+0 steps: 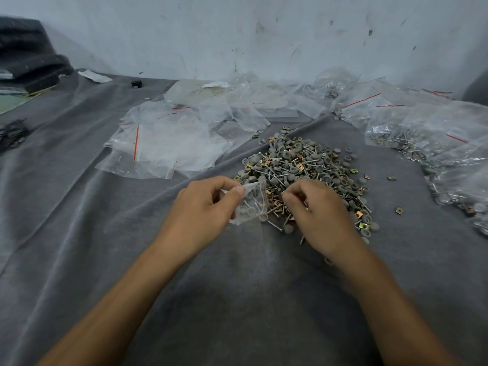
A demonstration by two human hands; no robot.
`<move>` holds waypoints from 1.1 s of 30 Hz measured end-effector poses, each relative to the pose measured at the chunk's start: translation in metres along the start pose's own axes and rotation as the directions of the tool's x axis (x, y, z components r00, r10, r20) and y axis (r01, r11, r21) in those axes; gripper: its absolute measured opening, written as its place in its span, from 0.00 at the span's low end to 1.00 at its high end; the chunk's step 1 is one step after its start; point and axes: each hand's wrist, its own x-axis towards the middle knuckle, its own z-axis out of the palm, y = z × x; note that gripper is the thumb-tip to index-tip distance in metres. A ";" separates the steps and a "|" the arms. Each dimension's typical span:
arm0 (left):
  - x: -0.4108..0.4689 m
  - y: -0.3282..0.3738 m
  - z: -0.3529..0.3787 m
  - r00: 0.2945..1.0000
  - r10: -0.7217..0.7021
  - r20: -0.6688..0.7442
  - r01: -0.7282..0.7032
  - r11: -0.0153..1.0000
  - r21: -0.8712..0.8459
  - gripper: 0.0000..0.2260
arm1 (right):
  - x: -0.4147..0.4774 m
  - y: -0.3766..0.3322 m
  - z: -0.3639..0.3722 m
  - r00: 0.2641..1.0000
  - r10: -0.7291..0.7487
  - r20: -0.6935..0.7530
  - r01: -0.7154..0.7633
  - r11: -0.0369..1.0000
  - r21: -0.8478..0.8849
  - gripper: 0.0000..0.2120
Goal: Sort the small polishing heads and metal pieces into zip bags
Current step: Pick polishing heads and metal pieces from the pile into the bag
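Note:
A heap of grey round polishing heads, metal pins and brass-coloured square clips (298, 165) lies on the grey cloth at centre. My left hand (203, 207) pinches a small clear zip bag (250, 204) with a red seal line; a few grey heads and pins show inside it. My right hand (317, 212) rests over the near edge of the heap, right of the bag, its fingers curled and its fingertips pinched together near the bag's mouth. What they pinch is too small to make out.
Empty zip bags (163, 146) lie spread at left and behind the heap. Filled bags (412, 138) pile up at right. Loose clips (399, 210) dot the grey cloth (79, 233). A dark bundle (26, 54) sits far left against the wall.

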 end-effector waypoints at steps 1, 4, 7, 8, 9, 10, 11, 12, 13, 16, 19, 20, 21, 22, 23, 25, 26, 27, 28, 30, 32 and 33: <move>0.000 0.000 0.000 1.000 0.001 0.001 -0.001 1.000 -0.006 0.08 | -0.001 -0.002 -0.003 0.999 0.039 -0.029 -0.034 0.990 0.134 0.06; 0.001 -0.001 0.003 1.000 0.009 0.004 -0.009 1.000 -0.010 0.08 | -0.008 -0.012 -0.005 0.994 0.106 -0.011 -0.087 0.873 0.481 0.05; 0.001 -0.002 0.005 1.000 0.007 0.005 -0.007 1.000 -0.003 0.08 | -0.012 -0.020 0.001 0.997 0.076 0.028 -0.079 0.841 0.536 0.04; 0.001 -0.002 0.005 1.000 0.006 0.005 -0.006 1.000 -0.001 0.08 | -0.012 -0.022 0.003 0.997 0.061 0.044 -0.075 0.845 0.530 0.04; 0.001 -0.002 0.005 1.000 0.007 0.005 -0.007 1.000 -0.004 0.08 | -0.012 -0.022 0.006 0.997 0.041 0.060 -0.066 0.850 0.522 0.03; 0.001 -0.002 0.005 1.000 0.009 0.005 -0.009 1.000 -0.007 0.08 | -0.012 -0.022 0.008 0.997 0.021 0.078 -0.058 0.857 0.512 0.03; 0.001 -0.002 0.005 1.000 0.013 0.005 -0.013 1.000 -0.006 0.08 | -0.012 -0.022 0.009 0.995 0.006 0.095 -0.053 0.864 0.501 0.04; 0.001 -0.002 0.005 1.000 0.015 0.005 -0.015 1.000 -0.004 0.07 | -0.011 -0.022 0.008 0.994 -0.003 0.106 -0.050 0.867 0.496 0.04; 0.001 -0.002 0.005 1.000 0.016 0.004 -0.016 1.000 -0.003 0.08 | -0.010 -0.020 0.006 0.995 0.001 0.104 -0.053 0.865 0.498 0.04; 0.000 -0.003 0.003 1.000 0.015 -0.006 -0.015 1.000 0.005 0.08 | -0.003 -0.005 -0.005 0.997 0.081 0.006 -0.074 0.876 0.477 0.04; 0.001 -0.002 0.002 1.000 0.009 -0.023 -0.008 1.000 0.009 0.08 | 0.002 0.013 -0.008 0.995 0.101 -0.023 -0.091 0.959 0.268 0.03; 0.001 -0.001 0.002 1.000 0.006 -0.022 -0.006 1.000 0.010 0.08 | 0.003 0.017 -0.005 0.996 0.087 -0.009 -0.085 0.983 0.165 0.04; 0.001 0.000 0.002 1.000 0.005 -0.018 -0.005 1.000 0.010 0.08 | 0.004 0.019 0.000 0.998 0.066 0.008 -0.066 0.996 0.063 0.05; 0.001 0.000 0.002 1.000 0.005 -0.013 -0.005 1.000 0.009 0.08 | 0.005 0.019 0.005 0.999 0.042 0.030 -0.041 0.999 -0.028 0.07; 0.001 0.000 0.002 1.000 0.005 -0.010 -0.005 1.000 0.007 0.08 | 0.005 0.019 0.010 0.998 0.025 0.055 -0.019 0.994 -0.105 0.09; 0.000 0.000 0.002 1.000 0.002 -0.010 -0.002 1.000 0.006 0.08 | 0.006 0.017 0.016 0.997 0.012 0.079 0.006 0.977 -0.212 0.11; 0.000 0.000 0.001 1.000 0.001 -0.012 -0.001 1.000 0.006 0.08 | 0.007 0.016 0.018 0.997 0.007 0.072 0.011 0.970 -0.243 0.12; 0.000 0.000 0.000 1.000 0.001 -0.014 -0.001 1.000 0.005 0.08 | 0.008 0.015 0.019 0.998 0.000 0.058 0.015 0.965 -0.262 0.12; 0.000 0.000 0.000 1.000 -0.001 -0.016 0.001 1.000 0.001 0.08 | 0.008 0.014 0.019 0.999 -0.007 0.047 0.019 0.961 -0.274 0.11; 0.000 0.000 -0.001 1.000 -0.005 -0.019 0.005 1.000 -0.003 0.08 | 0.008 0.011 0.019 0.999 -0.005 0.050 0.019 0.960 -0.281 0.10; 0.000 0.000 -0.001 1.000 -0.003 -0.017 0.003 1.000 -0.002 0.08 | 0.008 0.008 0.017 0.995 0.030 0.100 -0.005 0.970 -0.244 0.07; 0.000 0.000 -0.001 1.000 -0.001 -0.018 0.001 1.000 -0.008 0.08 | 0.007 0.007 0.014 0.989 0.054 0.138 -0.024 0.977 -0.210 0.05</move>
